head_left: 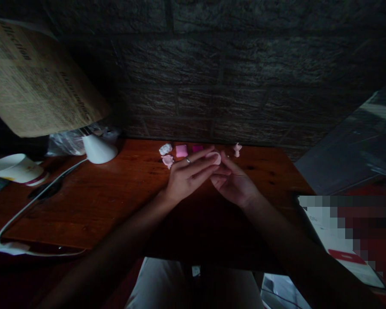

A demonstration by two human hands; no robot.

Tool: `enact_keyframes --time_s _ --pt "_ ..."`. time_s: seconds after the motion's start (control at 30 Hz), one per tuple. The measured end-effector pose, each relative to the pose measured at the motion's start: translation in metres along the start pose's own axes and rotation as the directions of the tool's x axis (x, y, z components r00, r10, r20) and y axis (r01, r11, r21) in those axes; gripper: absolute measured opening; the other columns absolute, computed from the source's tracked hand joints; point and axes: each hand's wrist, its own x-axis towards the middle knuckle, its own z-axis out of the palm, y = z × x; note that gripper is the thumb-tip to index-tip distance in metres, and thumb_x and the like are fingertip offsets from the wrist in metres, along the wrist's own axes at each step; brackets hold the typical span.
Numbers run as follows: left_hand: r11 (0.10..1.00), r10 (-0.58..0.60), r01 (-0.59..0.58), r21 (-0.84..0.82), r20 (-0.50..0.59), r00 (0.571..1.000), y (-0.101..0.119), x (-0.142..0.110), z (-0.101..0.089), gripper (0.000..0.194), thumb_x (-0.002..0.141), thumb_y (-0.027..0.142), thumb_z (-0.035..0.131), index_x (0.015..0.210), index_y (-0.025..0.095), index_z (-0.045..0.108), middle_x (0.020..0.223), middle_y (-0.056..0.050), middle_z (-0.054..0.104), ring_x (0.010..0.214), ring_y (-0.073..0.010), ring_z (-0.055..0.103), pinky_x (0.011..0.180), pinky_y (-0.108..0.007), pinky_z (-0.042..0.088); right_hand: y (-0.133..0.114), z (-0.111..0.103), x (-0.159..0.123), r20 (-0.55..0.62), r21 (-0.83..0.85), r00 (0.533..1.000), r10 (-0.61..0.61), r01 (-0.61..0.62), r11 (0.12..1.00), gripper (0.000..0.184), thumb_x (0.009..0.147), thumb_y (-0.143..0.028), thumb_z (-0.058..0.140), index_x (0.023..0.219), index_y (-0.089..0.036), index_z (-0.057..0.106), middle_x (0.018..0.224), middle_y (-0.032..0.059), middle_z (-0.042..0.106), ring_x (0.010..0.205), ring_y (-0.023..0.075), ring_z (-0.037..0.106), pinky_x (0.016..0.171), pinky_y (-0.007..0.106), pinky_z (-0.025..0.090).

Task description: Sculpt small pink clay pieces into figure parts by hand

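Above the table, my left hand [189, 176], with a ring on one finger, and my right hand [236, 182] meet around a pale pink piece of modelling clay [215, 158]. It looks rounded and flattened. Fingers of both hands press on it from either side, and part of it is hidden. Just behind my left hand lie a crumpled white lump [165, 149], a torn pale pink lump [167, 161], a pink square block [181, 150] and a magenta block [197, 148]. Beyond my right hand stands a small pink figure-like piece [237, 149].
The wooden table [116, 197] backs onto a dark brick wall [193, 77]. At left are a lamp with a newsprint shade [41, 81] and white base [99, 149], a paper cup [17, 168] and a white cable [28, 212]. A tablet-like screen [344, 253] is at lower right.
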Motion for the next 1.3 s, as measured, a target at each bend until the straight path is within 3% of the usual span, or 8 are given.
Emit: enact_keyframes --time_s 0.2,0.3,0.4,0.57,0.67,0.9,1.07,1.3 --pt "0.997 -0.079 0.079 -0.025 0.006 0.997 0.002 -0.001 0.003 0.040 0.089 0.011 0.073 0.128 0.021 0.069 0.131 -0.010 0.073 0.106 -0.0204 0.076 0.091 -0.034 0.066 0.001 -0.004 0.002 0.020 0.018 1.000 -0.023 0.023 1.000 0.014 0.080 -0.018 0.084 0.087 -0.019 0.073 0.069 -0.0095 0.067 0.045 -0.0016 0.043 0.046 0.008 0.043" --pt "0.969 -0.239 0.238 -0.063 -0.007 0.971 0.002 -0.003 0.006 0.055 0.087 0.016 0.077 0.139 0.020 0.061 0.112 -0.009 0.079 0.082 -0.0163 0.077 0.070 -0.026 0.067 0.000 -0.004 0.002 0.040 0.013 0.998 -0.042 0.041 0.999 0.018 0.079 -0.018 0.083 0.094 -0.021 0.074 0.077 -0.0078 0.071 0.046 -0.0010 0.042 0.044 0.009 0.043" --pt "0.949 -0.308 0.303 -0.087 -0.045 0.950 0.002 -0.005 0.009 0.042 0.088 0.020 0.077 0.129 0.017 0.068 0.094 -0.007 0.080 0.073 -0.0147 0.075 0.065 -0.024 0.064 -0.001 -0.003 0.002 0.038 0.030 0.998 -0.051 0.050 0.998 0.021 0.076 -0.021 0.086 0.095 -0.019 0.075 0.080 -0.0061 0.073 0.046 -0.0017 0.040 0.042 0.008 0.040" --pt "0.943 -0.309 0.303 -0.140 -0.021 0.951 0.004 -0.003 0.012 0.041 0.088 0.023 0.077 0.127 0.018 0.068 0.107 -0.010 0.079 0.078 -0.0145 0.074 0.066 -0.025 0.063 -0.001 -0.004 0.005 -0.033 -0.021 0.995 -0.096 0.095 0.995 0.020 0.075 -0.025 0.085 0.093 -0.020 0.076 0.080 -0.0054 0.073 0.044 -0.0010 0.036 0.040 0.010 0.037" --pt "0.932 -0.337 0.328 -0.154 -0.033 0.941 0.007 -0.004 0.016 0.049 0.083 0.024 0.083 0.129 0.019 0.067 0.099 -0.007 0.078 0.077 -0.0146 0.073 0.066 -0.025 0.062 0.001 -0.005 0.007 -0.064 -0.071 0.986 -0.153 0.149 0.986 0.022 0.072 -0.022 0.083 0.093 -0.022 0.077 0.082 -0.0051 0.072 0.045 0.0001 0.035 0.039 0.012 0.035" --pt "0.938 -0.338 0.328 -0.116 -0.081 0.938 0.009 -0.004 0.017 0.037 0.086 0.018 0.078 0.122 0.018 0.070 0.111 -0.010 0.077 0.073 -0.0124 0.070 0.059 -0.023 0.059 0.006 -0.005 0.006 -0.039 -0.139 0.979 -0.202 0.195 0.971 0.022 0.074 -0.024 0.078 0.095 -0.026 0.077 0.079 -0.0046 0.067 0.048 0.0035 0.029 0.039 0.016 0.028" --pt "0.964 -0.257 0.254 -0.078 -0.032 0.966 0.008 -0.002 0.011 0.033 0.090 0.016 0.073 0.123 0.020 0.069 0.123 -0.011 0.075 0.095 -0.0176 0.074 0.074 -0.028 0.063 0.006 -0.005 0.005 -0.042 -0.114 0.983 -0.177 0.171 0.979 0.022 0.072 -0.022 0.081 0.094 -0.024 0.076 0.078 -0.0051 0.065 0.048 0.0030 0.027 0.040 0.015 0.028" --pt "0.956 -0.289 0.285 -0.068 -0.053 0.956 0.006 -0.004 0.011 0.038 0.087 0.020 0.078 0.124 0.019 0.068 0.103 -0.006 0.079 0.070 -0.0115 0.070 0.060 -0.022 0.060 0.007 -0.003 0.004 -0.026 -0.160 0.983 -0.182 0.175 0.972 0.023 0.073 -0.026 0.083 0.095 -0.025 0.077 0.073 -0.0063 0.062 0.048 0.0037 0.027 0.041 0.017 0.029"
